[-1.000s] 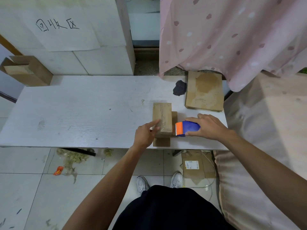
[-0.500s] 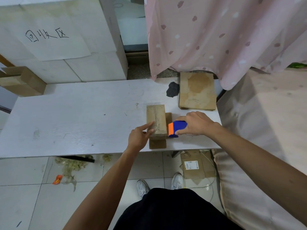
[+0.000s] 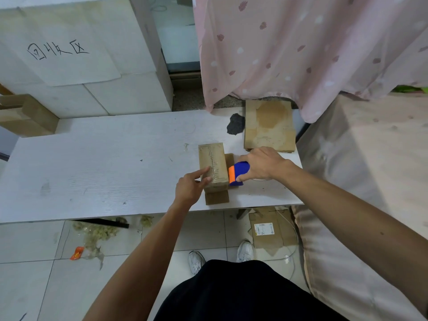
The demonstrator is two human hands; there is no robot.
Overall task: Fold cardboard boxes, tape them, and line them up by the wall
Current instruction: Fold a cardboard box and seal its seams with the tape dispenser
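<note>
Table | left hand touches box | right hand grips dispenser

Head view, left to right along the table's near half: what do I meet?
In order: left hand → small brown cardboard box → orange-and-blue tape dispenser → right hand.

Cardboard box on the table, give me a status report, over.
Left hand fingers press the box. Right hand grips tape dispenser at its right side. Near flap lies open. Nothing in the way.
</note>
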